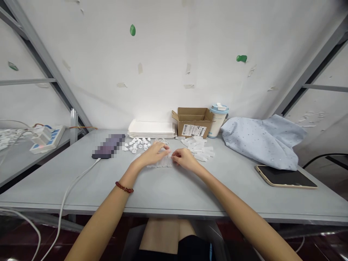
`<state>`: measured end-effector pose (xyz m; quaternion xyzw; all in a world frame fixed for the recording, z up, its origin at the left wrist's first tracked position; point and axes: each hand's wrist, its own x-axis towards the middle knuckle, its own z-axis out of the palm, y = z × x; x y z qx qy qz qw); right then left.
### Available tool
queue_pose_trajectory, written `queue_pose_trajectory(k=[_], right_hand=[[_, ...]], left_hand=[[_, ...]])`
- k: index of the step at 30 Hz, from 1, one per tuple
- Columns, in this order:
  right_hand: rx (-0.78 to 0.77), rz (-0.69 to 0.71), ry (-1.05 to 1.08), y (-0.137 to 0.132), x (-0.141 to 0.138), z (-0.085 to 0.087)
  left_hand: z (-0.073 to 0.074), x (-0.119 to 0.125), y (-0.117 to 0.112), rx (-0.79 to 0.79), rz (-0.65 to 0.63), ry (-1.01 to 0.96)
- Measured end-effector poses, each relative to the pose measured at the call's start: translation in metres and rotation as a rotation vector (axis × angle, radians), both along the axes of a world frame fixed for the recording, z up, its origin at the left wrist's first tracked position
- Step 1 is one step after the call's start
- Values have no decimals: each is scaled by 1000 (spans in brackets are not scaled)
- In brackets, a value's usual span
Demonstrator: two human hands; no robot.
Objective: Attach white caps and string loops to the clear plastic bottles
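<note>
My left hand (152, 155) lies over a row of small translucent plastic pieces (161, 164), its thumb and fingers apart. Close beside it, my right hand (185, 158) is closed in a pinch at the right end of that row. Whatever is between its fingertips is too small to make out. Behind the left hand are scattered small white plastic caps (138, 145) and a little heap of thin clear parts (161, 140). A loose pile of flat translucent pieces (199, 148) spreads behind and right of the right hand.
At the back stand a stack of white sheets (152, 129), an open cardboard box (194, 127) and a lidded cup (216, 121). A phone (108, 145) on a white cable lies left. Right are a light-blue cloth (262, 139) and another phone (285, 176). A power strip (50, 139) sits far left.
</note>
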<state>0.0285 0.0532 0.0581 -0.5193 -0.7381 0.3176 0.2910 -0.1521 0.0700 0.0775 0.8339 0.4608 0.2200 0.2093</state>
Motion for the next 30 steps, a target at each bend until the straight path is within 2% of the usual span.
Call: queue_pose_trajectory(k=[4, 7, 11, 16, 22, 26, 30], right_hand=[[11, -31, 58, 5, 4, -1], [83, -91, 51, 11, 9, 2], [244, -173, -124, 17, 16, 5], [366, -235, -437, 21, 23, 7], [359, -259, -545, 28, 36, 10], [336, -289, -550, 31, 41, 10], [307, -259, -602, 30, 40, 9]], left_hand=[[-5, -12, 18, 164, 210, -79], [-13, -20, 30, 245, 295, -31], [-23, -20, 39, 267, 253, 62], [-24, -10, 43, 189, 220, 165], [-24, -4, 44, 102, 192, 219], [-24, -3, 42, 100, 187, 220], [-21, -1, 40, 97, 182, 181]])
